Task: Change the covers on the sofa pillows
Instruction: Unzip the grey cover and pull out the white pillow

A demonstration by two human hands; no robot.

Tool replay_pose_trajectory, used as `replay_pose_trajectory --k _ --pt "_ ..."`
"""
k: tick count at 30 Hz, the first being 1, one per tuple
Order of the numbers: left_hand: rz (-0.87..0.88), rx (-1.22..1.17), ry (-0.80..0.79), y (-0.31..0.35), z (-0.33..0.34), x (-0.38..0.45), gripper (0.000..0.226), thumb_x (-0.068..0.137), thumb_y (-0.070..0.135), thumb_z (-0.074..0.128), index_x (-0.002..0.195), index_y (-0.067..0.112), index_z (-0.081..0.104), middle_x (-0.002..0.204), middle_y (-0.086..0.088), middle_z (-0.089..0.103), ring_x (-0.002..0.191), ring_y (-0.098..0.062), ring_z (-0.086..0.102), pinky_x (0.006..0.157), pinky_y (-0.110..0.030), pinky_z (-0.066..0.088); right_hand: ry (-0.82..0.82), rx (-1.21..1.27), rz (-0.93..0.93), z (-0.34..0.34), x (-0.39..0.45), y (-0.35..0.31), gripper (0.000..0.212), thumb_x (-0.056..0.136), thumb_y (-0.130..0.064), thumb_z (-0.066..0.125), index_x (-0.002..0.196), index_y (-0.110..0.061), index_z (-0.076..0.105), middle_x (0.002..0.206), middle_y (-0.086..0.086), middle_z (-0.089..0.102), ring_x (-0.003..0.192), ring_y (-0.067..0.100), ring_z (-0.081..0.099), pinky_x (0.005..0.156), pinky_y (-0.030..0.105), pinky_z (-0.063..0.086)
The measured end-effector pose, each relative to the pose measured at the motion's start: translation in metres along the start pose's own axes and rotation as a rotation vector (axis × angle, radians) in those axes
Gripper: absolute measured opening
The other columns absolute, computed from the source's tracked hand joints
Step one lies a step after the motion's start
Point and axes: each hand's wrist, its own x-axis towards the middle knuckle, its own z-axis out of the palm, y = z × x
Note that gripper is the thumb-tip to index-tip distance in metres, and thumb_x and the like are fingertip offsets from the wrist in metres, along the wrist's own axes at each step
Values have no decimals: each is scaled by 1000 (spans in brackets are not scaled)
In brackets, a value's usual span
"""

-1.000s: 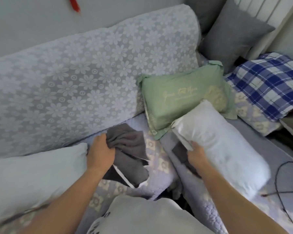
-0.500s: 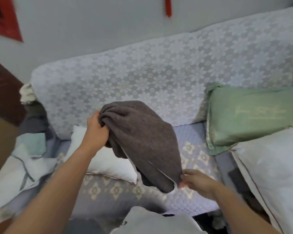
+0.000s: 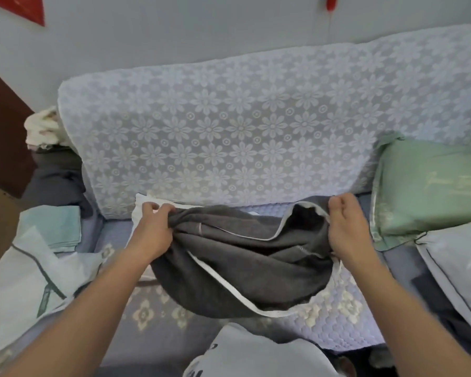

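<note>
1. The dark grey pillow cover (image 3: pixel 237 257) hung between both hands above the sofa seat (image 3: pixel 346 322), near the seat's back edge where it meets the lace-covered backrest (image 3: pixel 229 137).
2. The left hand (image 3: pixel 151 229) had its fingers curled round a bunched corner of the cover, gripping it.
3. The right hand (image 3: pixel 347 224) pinched the white-piped rim of the cover's opening (image 3: pixel 302 213), its fingers curled over that edge.
4. The cover's long axis ran left to right, from one hand to the other, and its middle sagged toward the seat.
5. The opening lay at the right end, facing up and toward the backrest, so the right hand was the nearer one to it.
6. A bare white pillow (image 3: pixel 462 262) lay at the seat's right edge, just beside the right forearm, in front of a green pillow (image 3: pixel 430 186) leaning on the backrest.
7. Another white pillow (image 3: pixel 140 210) lay partly hidden behind the left hand and the cover, against the backrest.
8. Judged from this, the coming move turned on spreading that right-end opening and feeding a bare pillow in along the cover's length; the right-side pillow was closest to the mouth.
</note>
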Motion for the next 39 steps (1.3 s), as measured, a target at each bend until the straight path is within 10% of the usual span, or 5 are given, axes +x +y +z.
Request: replay_pose_trajectory --k 11,16,21,30,39 --pt "277 133 -70 -101 -18 28 40 107 25 39 144 15 52 143 -12 57 129 -32 54 106 -40 41 -7 640 245 32 -26 -72 22 105 -15 46 109 -18 68 87 4 70 73 14 67 68 28 58" --pt "133 -547 349 -75 -84 16 26 106 8 44 119 15 65 112 -10 69 98 0 62 82 -11 44 279 -241 -66 52 -37 -66 18 99 -11 47 100 -19 63 88 1 64 81 20 55 71 31 36" --pt "58 -665 321 -83 -123 43 21 104 12 47 98 21 65 93 -2 66 94 -19 66 73 -28 52 -211 -868 156 83 -28 -17 23 100 -20 51 122 -18 58 100 13 67 88 34 62 71 38 44" --pt "-186 -583 472 -111 -134 77 27 101 27 51 104 6 67 103 -17 64 95 -33 59 75 -35 39 -168 665 441 80 -29 -54 17 99 -20 56 107 -22 71 90 1 72 75 16 68 61 27 58" --pt "-150 -952 -21 -59 -150 69 16 104 19 53 99 9 64 62 -8 53 41 -15 55 48 -29 54 -43 648 413 105 -18 -98 23 103 -11 47 115 -9 67 99 13 67 79 20 63 73 32 51"
